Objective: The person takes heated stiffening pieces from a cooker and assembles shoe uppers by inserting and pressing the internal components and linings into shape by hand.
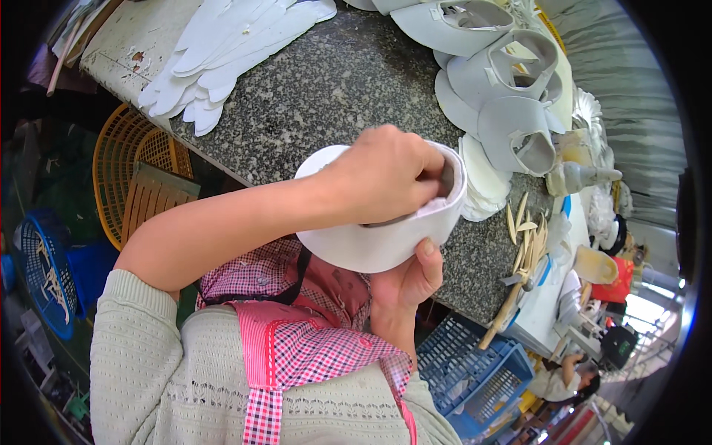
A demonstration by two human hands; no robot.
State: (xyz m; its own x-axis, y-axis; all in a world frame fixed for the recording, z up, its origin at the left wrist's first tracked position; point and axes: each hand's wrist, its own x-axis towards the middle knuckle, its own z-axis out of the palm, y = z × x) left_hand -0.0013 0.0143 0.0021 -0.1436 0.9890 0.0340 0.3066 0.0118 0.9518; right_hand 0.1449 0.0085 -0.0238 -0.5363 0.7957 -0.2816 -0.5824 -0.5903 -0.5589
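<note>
A white shoe upper (348, 246) with a broad rounded front is held above the near edge of the speckled stone worktop (334, 81). My left hand (389, 174) reaches over it, its curled fingers in the opening against the inner lining; their tips are hidden. From below, my right hand (412, 278) grips the rear end, with the thumb pressed on the outside wall and the other fingers mostly out of sight underneath. Just to the right, flat white pieces (486, 178) lie in a stack beside several similar shoe uppers (512, 133).
Long white insole-shaped pieces (237, 44) fan out at the far left. A wooden-handled tool (498, 315) and thin pale strips (528, 237) lie to the right. A blue crate (475, 378) stands below the edge; a yellow basket (111, 170) stands left. Another person (560, 378) is at lower right.
</note>
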